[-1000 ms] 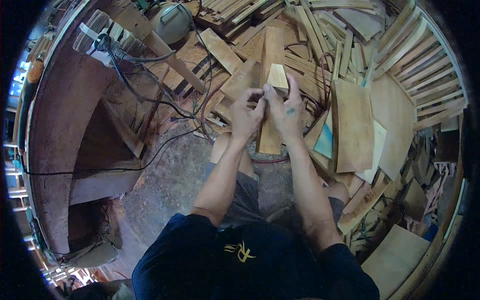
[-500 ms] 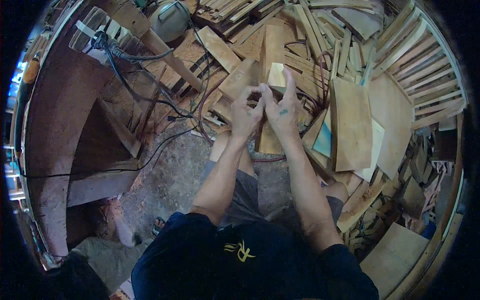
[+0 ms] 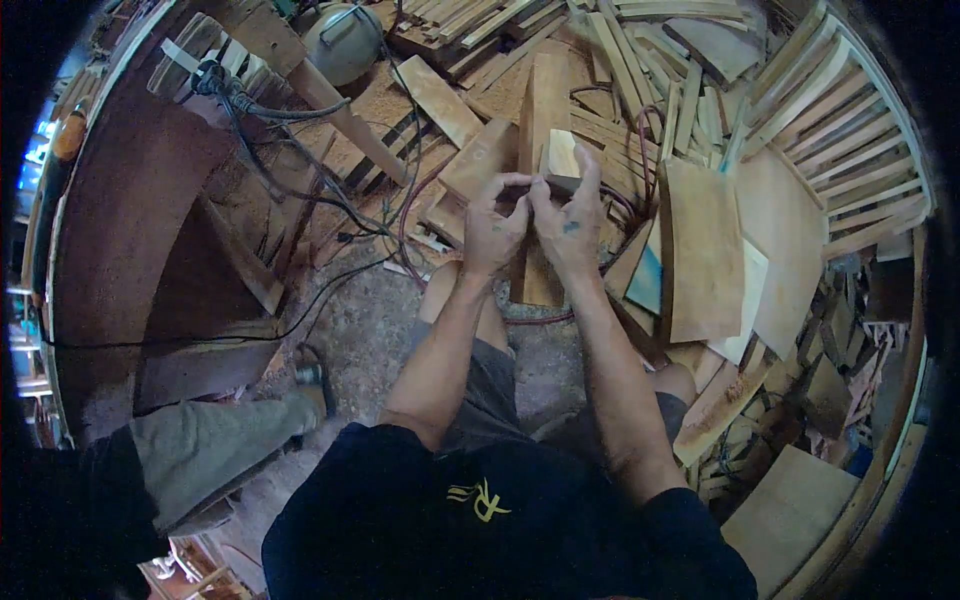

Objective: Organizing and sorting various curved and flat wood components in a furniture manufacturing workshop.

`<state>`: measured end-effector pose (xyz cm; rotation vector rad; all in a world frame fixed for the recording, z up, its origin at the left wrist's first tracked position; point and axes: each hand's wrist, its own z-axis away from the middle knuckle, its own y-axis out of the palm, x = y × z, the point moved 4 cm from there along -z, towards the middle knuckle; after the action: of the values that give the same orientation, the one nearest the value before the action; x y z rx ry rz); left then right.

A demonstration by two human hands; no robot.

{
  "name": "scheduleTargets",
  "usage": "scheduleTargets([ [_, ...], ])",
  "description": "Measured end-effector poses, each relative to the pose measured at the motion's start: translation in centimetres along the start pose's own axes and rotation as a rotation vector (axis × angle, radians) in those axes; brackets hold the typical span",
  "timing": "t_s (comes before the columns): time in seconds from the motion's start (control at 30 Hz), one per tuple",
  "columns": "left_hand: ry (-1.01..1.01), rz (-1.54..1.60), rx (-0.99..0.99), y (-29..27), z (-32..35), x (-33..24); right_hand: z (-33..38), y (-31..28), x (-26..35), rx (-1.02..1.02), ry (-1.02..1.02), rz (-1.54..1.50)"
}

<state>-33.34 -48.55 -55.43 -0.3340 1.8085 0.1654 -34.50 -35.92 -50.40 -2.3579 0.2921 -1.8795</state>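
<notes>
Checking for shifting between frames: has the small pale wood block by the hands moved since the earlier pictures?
No. The pale wood block keeps its spot against the long upright plank, under the right hand.

Daylight is even and fairly soft, brightest on the pale wood boards point(image 3: 700, 250) at the right. The left side lies dim and brownish, with blue glare at the far left rim. Fisheye distortion bends edges toward a black border. The centre is acceptably sharp.

Both forearms reach forward, the left hand point(image 3: 494, 228) and right hand point(image 3: 568, 222) raised together, fingers curled and touching.
</notes>
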Motion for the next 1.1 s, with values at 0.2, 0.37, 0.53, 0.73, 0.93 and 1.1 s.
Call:
scheduleTargets([
  [0.2, -0.056, 0.026, 0.101, 0.4, 0.4, -0.2, 0.5, -3.4, -2.1, -0.246, -0.087, 0.095],
  [0.37, -0.157, 0.156, 0.108, 0.9, 0.5, 0.0, 2.9, -5.3, -4.7, -0.195, 0.113, -0.287],
  [0.53, -0.084, 0.032, 0.088, 0.7, 0.5, -0.6, 3.1, -5.2, -3.7, -0.198, 0.033, -0.187],
  [0.73, -0.181, 0.052, 0.069, 0.4, 0.9, -0.8, 1.6, -3.8, -1.5, -0.125, 0.091, -0.282],
  [0.93, -0.104, 0.092, 0.021, 0.1, 0.3, 0.2, 1.5, -2.2, -0.3, -0.082, 0.054, -0.208],
  [1.1, -0.157, 0.023, 0.028, 0.0, 0.0, 0.4, 1.7, -1.6, -0.2, -0.025, -0.010, -0.111],
])
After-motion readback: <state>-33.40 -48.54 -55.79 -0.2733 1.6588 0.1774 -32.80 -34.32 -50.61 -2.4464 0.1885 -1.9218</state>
